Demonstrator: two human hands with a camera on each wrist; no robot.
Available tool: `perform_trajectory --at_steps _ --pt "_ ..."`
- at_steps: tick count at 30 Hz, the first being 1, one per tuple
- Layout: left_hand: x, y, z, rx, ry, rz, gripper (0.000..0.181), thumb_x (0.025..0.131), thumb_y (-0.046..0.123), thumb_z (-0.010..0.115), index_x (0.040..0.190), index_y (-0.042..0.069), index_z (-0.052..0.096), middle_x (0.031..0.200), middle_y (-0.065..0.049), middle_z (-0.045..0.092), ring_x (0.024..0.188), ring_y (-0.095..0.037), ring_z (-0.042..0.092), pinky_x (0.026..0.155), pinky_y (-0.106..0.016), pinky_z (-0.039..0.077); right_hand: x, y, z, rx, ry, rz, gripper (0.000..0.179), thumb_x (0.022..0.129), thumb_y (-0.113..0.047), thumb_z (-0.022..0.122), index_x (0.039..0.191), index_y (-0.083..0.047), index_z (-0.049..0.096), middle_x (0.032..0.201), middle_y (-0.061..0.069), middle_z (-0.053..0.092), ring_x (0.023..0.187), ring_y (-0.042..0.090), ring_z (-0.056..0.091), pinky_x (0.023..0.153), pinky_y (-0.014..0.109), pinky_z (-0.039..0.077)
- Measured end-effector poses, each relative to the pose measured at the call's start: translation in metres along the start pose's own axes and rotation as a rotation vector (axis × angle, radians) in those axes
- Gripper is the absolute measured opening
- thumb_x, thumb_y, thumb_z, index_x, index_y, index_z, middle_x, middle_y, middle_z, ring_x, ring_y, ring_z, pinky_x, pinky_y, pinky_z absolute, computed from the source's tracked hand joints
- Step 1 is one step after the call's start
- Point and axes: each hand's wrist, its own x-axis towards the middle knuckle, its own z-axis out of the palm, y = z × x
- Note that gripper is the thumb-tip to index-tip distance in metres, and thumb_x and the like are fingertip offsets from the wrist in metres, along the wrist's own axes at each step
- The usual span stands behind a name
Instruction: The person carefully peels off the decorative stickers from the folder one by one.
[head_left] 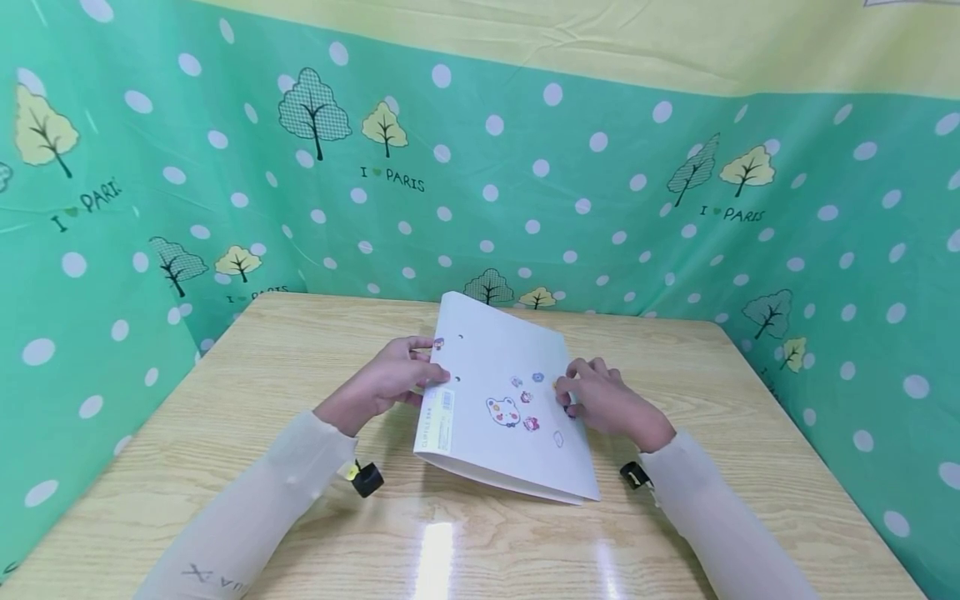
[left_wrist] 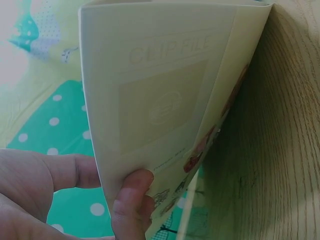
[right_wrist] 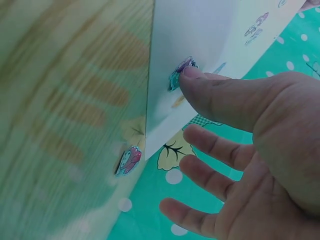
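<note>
A white clip file folder (head_left: 491, 358) with small cartoon stickers on its cover lies at an angle, its spine side raised off the table. My left hand (head_left: 397, 372) grips the spine edge, thumb on the cover and fingers behind; the left wrist view shows the thumb (left_wrist: 131, 200) against the printed spine. Over the folder's right edge is my right hand (head_left: 603, 398). In the right wrist view its thumb (right_wrist: 215, 97) presses on a small sticker (right_wrist: 175, 80), partly hiding it, while the other fingers spread loosely. A bear-face sticker (head_left: 503, 411) sits mid-cover.
The folder stands on a wood-grain table (head_left: 315, 325). Behind and at both sides hangs a green dotted cloth (head_left: 540, 208) with printed trees. Another small sticker (right_wrist: 129, 160) shows beside the folder's edge in the right wrist view. Light glares off the table's front.
</note>
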Motion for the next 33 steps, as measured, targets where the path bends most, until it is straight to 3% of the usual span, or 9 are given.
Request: perform_trajectory --at_steps 12,20,26,33 --pt "0.0 0.0 0.0 0.003 0.003 0.003 0.07 0.091 0.001 0.07 0.153 0.005 0.038 0.126 -0.019 0.058 0.092 -0.026 0.07 0.07 -0.039 0.062 -0.001 0.0 0.0 -0.049 0.011 -0.016 0.021 0.094 -0.014 0.075 0.086 -0.027 0.06 0.131 0.013 0.054 0.11 0.037 0.044 0.085 0.051 0.039" --pt "-0.001 0.0 0.001 0.009 0.001 0.005 0.069 0.092 0.001 0.069 0.153 0.005 0.037 0.125 -0.019 0.058 0.092 -0.026 0.071 0.069 -0.038 0.062 -0.003 0.0 0.001 -0.076 0.038 -0.014 0.021 0.098 -0.017 0.069 0.085 -0.028 0.058 0.13 0.017 0.052 0.103 0.039 0.045 0.081 0.049 0.04" --pt "0.0 0.0 0.0 0.014 0.005 0.007 0.069 0.091 0.001 0.069 0.153 0.005 0.038 0.124 -0.019 0.058 0.089 -0.026 0.071 0.065 -0.036 0.061 -0.006 0.002 -0.003 -0.044 -0.006 0.067 0.011 0.102 -0.016 0.062 0.097 -0.025 0.066 0.128 0.017 0.049 0.102 0.038 0.042 0.081 0.048 0.038" --pt "0.0 0.0 -0.001 0.013 0.005 0.009 0.07 0.091 0.001 0.069 0.153 0.004 0.036 0.124 -0.019 0.058 0.089 -0.026 0.071 0.066 -0.037 0.061 -0.01 0.009 -0.012 -0.045 -0.061 0.156 0.018 0.099 -0.008 0.059 0.083 -0.016 0.055 0.117 0.017 0.045 0.099 0.039 0.036 0.078 0.047 0.034"
